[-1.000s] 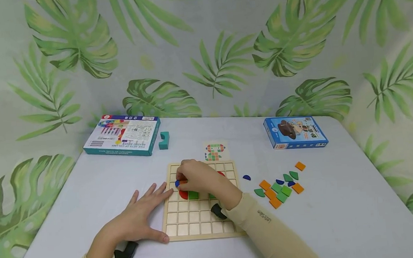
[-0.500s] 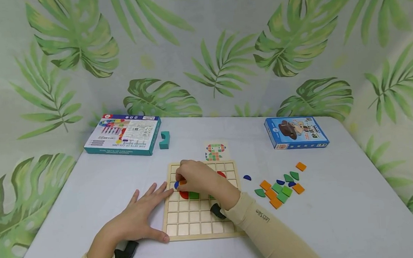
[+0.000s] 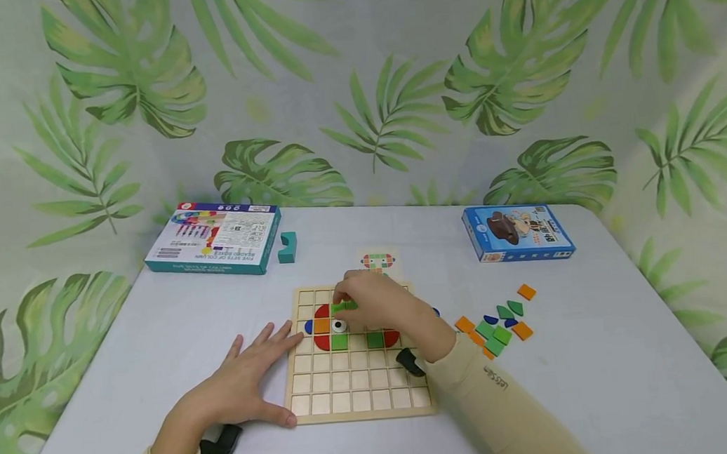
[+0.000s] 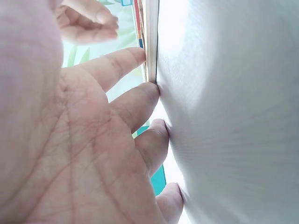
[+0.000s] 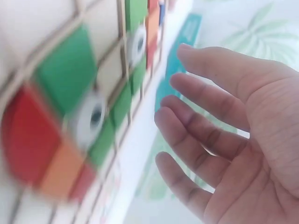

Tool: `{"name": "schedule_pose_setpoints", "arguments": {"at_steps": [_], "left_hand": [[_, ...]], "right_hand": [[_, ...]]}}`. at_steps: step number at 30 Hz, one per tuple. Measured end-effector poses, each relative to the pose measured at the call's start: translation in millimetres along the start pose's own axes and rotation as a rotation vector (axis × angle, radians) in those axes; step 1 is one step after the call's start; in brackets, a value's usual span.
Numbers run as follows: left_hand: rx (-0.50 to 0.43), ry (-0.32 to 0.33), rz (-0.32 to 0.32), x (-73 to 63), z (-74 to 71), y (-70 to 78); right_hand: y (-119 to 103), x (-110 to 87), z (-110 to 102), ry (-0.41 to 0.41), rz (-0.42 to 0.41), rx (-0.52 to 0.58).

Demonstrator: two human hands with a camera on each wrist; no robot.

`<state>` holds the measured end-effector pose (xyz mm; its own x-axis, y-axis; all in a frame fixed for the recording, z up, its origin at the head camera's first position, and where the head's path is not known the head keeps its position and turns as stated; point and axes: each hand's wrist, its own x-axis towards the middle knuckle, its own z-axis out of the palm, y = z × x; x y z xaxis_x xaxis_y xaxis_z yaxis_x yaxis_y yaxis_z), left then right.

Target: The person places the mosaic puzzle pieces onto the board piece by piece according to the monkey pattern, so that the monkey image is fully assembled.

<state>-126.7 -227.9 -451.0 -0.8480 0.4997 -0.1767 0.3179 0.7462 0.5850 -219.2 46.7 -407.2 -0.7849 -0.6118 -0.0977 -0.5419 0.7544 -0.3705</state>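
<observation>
My left hand [image 3: 241, 380] lies spread on the table, its fingertips and thumb at the left edge of a wooden grid board [image 3: 325, 403]. Over the upper part of the board hovers my right hand [image 3: 378, 302], fingers loosely bent, nothing between them in the right wrist view. Tiles set in the grid include an orange square [image 3: 322, 326] with a blue half-circle [image 3: 308, 327] to its left, red quarter-circles [image 3: 323, 343], green squares [image 3: 339, 342] and a round eye piece [image 3: 340, 325]. A second eye piece [image 5: 89, 119] shows in the right wrist view; my right hand hides it from the head camera.
Loose orange, green and blue tiles [image 3: 495, 346] lie right of the board. A pattern card [image 3: 388, 262] sits behind it, partly covered by my right hand. Farther back are a teal-edged box [image 3: 212, 239], a teal block [image 3: 287, 248] and a blue box [image 3: 519, 233].
My right hand has left the orange square and blue half-circle and moved right and up from the board, uncovering them and an eye piece. My left hand stays in place.
</observation>
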Motion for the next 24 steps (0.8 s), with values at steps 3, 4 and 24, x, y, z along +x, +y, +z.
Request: {"name": "schedule_pose_setpoints", "arguments": {"at_steps": [3,4,24], "left_hand": [[-0.002,0.001,-0.003,0.4,0.7,-0.2],[0.0,0.001,-0.003,0.6,0.9,-0.4],[-0.011,-0.002,-0.012,1.6,1.5,-1.6]], "right_hand": [[17,-13.8,-11,0.004,0.039,0.029],[24,-18.3,-14,0.005,0.057,0.043],[112,-83.7,-20,-0.029,0.267,0.075]]}}
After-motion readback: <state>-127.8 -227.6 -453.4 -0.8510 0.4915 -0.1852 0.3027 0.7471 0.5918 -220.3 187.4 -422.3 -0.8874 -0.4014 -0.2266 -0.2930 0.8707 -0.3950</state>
